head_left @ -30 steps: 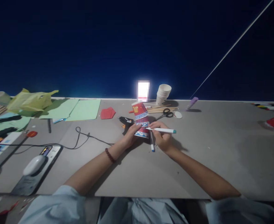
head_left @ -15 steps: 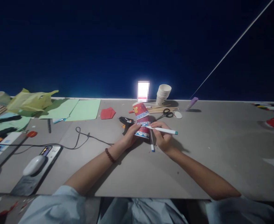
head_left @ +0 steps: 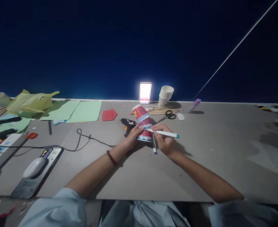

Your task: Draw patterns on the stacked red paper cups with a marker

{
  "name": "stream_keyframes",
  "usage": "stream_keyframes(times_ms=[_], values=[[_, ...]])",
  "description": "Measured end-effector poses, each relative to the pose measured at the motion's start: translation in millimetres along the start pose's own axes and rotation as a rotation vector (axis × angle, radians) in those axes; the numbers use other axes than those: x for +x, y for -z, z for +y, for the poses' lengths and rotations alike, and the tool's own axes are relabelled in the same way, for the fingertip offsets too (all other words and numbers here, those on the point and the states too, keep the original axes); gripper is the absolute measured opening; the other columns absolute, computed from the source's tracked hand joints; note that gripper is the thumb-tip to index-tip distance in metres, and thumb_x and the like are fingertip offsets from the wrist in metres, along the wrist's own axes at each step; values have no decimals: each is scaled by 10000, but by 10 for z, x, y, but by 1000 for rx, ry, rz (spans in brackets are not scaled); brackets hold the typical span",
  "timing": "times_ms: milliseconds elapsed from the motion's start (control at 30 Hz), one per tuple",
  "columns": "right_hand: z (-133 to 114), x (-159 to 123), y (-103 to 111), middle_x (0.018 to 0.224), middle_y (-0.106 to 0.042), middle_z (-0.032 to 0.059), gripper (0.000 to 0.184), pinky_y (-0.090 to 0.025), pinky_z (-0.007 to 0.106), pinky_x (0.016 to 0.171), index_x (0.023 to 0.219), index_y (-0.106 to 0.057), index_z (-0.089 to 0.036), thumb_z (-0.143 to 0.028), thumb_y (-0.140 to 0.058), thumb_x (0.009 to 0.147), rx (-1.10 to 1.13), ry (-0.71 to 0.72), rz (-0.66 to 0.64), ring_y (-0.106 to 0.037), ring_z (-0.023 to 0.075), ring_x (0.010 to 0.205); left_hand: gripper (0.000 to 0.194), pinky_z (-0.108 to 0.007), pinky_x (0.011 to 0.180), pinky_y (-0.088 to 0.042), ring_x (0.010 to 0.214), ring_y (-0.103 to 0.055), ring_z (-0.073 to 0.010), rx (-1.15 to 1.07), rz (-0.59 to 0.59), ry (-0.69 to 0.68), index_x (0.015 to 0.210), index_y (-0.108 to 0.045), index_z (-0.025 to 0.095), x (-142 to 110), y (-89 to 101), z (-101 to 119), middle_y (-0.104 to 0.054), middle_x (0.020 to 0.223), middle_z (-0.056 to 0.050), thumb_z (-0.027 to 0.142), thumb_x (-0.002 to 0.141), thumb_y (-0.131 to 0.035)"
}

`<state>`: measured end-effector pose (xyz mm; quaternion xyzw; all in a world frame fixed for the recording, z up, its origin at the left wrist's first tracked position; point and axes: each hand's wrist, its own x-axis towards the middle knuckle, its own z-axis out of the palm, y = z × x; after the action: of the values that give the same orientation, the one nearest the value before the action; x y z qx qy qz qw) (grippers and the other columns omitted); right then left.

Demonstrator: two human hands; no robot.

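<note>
A column of decorated paper cups [head_left: 141, 114], red with blue-and-white scallop patterns, tilts to the left above the table. My left hand [head_left: 132, 138] is wrapped round its lower left side. In my right hand [head_left: 165, 142] is a white marker [head_left: 166, 133] with a teal end, its tip against the cups' lower right side. Under the hands, another white marker [head_left: 154, 148] with a blue end lies on the table. A black glue gun [head_left: 129, 125] rests just left of the cups, partly hidden by my left hand.
Behind my hands are black scissors [head_left: 169, 115], wooden sticks [head_left: 158, 111], stacked white cups [head_left: 165, 96] and a glowing screen [head_left: 145, 92]. Red paper [head_left: 109, 114] and green sheets [head_left: 84, 111] lie left. A cable [head_left: 98, 140] runs to a power strip [head_left: 5, 151]; a phone [head_left: 32, 179] lies nearby.
The cup column has tilted further left at its top and turned slightly. The marker in my right hand has dipped a little at its teal end.
</note>
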<state>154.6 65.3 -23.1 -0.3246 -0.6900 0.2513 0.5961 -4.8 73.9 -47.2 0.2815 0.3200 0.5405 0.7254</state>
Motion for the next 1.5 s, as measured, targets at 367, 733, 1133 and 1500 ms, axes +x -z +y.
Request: stream_keyframes(times_ms=[367,733,1133,1500], values=[[33,30,21,830,-673,45,128,-578,372,776,787,-605,-229,-137,-535,842,-34,16,-30,-683,215,829,366,-349,889,-500,863,-700,-216,-7,6,-2,1060,-703,155,-22,-18,25,-759,970,-76,289,738,-817],[58,26,13,827,-681,41,116,-578,364,761,800,-612,-230,-142,-543,831,-75,8,-17,-687,215,825,390,-344,886,-499,852,-699,-207,-16,0,4,1063,-694,144,-7,7,6,-755,973,-81,312,737,-825],[17,45,11,804,-694,40,114,-571,369,766,748,-609,-228,-152,-551,810,-32,-3,-29,-685,215,801,395,-330,837,-505,821,-696,-203,-28,18,-5,1041,-697,136,6,6,-2,-757,947,-76,304,713,-838],[50,37,19,817,-683,39,129,-571,371,762,773,-623,-225,-122,-553,807,-20,-8,-16,-683,214,809,399,-350,873,-496,837,-694,-210,-13,9,-1,1053,-698,143,-4,-1,10,-754,958,-83,319,721,-833]])
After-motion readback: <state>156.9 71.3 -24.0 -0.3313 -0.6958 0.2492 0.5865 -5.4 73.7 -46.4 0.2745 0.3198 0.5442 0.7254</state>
